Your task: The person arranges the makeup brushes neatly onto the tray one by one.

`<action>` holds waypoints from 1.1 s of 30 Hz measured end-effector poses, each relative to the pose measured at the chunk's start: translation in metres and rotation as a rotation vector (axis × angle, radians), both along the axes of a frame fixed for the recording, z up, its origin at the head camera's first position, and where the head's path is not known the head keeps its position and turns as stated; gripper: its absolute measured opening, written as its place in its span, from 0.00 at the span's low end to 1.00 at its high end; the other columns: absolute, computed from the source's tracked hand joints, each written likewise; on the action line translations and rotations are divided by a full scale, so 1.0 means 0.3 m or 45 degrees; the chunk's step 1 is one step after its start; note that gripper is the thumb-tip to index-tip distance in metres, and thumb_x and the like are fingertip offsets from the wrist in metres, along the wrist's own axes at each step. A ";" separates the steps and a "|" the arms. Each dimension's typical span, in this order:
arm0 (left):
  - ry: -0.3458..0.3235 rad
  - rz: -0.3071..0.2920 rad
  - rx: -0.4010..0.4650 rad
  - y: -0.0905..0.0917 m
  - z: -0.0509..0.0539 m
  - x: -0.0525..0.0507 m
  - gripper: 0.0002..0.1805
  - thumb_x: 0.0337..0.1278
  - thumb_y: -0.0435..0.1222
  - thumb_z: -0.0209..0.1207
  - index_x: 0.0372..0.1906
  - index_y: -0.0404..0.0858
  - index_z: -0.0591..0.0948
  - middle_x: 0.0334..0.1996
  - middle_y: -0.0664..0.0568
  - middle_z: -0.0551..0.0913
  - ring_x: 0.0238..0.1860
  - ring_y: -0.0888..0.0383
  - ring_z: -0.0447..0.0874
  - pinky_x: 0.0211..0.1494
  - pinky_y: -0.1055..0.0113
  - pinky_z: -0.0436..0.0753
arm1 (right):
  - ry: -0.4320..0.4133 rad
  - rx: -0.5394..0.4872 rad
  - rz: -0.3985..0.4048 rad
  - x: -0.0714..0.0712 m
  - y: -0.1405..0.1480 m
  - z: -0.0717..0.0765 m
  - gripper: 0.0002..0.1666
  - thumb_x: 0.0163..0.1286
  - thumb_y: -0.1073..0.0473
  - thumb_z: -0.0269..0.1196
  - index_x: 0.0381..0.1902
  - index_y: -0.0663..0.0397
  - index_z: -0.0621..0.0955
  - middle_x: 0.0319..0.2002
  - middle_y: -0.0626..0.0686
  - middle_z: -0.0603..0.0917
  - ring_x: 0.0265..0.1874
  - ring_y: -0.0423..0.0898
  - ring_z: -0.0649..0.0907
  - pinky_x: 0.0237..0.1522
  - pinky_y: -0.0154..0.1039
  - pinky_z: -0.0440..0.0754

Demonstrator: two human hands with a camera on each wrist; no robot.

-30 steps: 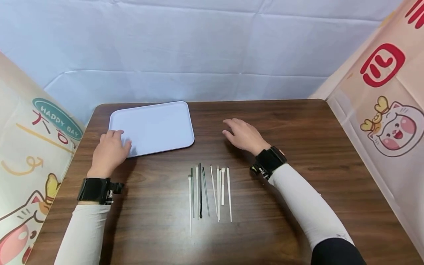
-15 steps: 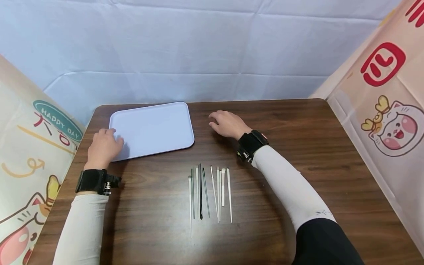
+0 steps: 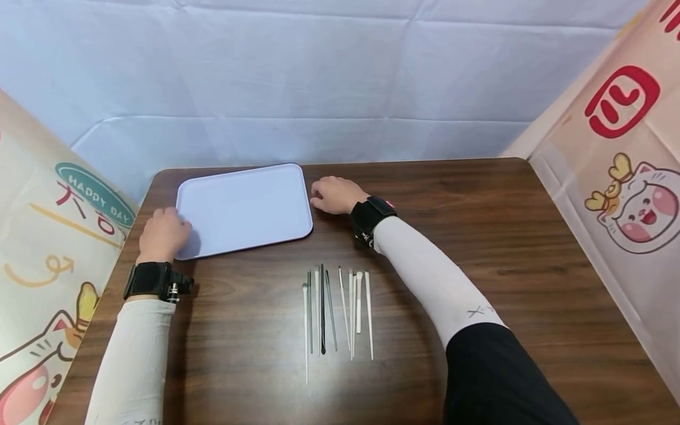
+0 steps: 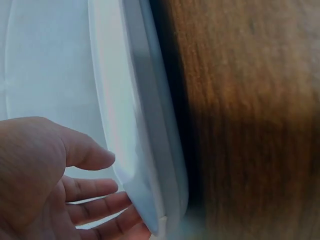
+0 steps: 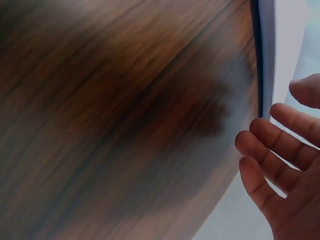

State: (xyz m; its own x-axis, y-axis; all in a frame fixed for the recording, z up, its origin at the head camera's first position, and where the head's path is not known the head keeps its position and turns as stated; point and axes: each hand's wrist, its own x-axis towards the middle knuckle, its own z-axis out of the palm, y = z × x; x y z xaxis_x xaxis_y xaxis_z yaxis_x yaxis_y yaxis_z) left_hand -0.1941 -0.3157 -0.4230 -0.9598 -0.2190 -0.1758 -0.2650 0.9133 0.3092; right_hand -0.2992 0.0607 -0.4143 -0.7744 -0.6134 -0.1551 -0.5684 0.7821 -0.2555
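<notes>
A shallow white tray (image 3: 244, 209) lies slightly skewed at the back left of the table. At its left end, my left hand (image 3: 163, 235) has its fingers against the rim. The left wrist view shows those fingers (image 4: 100, 207) loosely extended at the tray's edge, with the thumb near the rim. My right hand (image 3: 337, 195) is beside the tray's right end. Its fingers (image 5: 270, 150) are spread and slightly bent in the right wrist view, close to the tray's side; contact is unclear. Several thin brush-like sticks (image 3: 323, 313), white, dark green and black, lie in front of the tray.
The brown wood-grain table (image 3: 478, 248) extends to the right of the sticks. A white cloth (image 3: 340, 77) hangs behind its back edge. Printed cartoon sheets (image 3: 637, 200) border the left and right sides.
My right hand has moved left across the table to the tray's right end. My left hand has shifted slightly left, from over the tray's corner to its left edge. The sticks have stayed put.
</notes>
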 end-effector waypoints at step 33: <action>-0.048 -0.035 0.007 0.014 -0.010 -0.029 0.21 0.65 0.28 0.44 0.54 0.14 0.71 0.49 0.20 0.72 0.48 0.27 0.75 0.48 0.36 0.77 | -0.118 0.117 -0.114 -0.030 -0.054 -0.057 0.20 0.79 0.50 0.53 0.29 0.56 0.79 0.28 0.53 0.76 0.27 0.48 0.76 0.33 0.41 0.73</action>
State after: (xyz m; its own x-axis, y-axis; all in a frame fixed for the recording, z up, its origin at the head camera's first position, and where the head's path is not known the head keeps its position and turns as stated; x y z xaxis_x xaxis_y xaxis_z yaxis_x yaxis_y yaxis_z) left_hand -0.2029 -0.3115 -0.4259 -0.9582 -0.1914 -0.2128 -0.2511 0.9189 0.3042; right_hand -0.3082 0.0447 -0.4313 -0.8050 -0.5224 -0.2811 -0.4725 0.8511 -0.2288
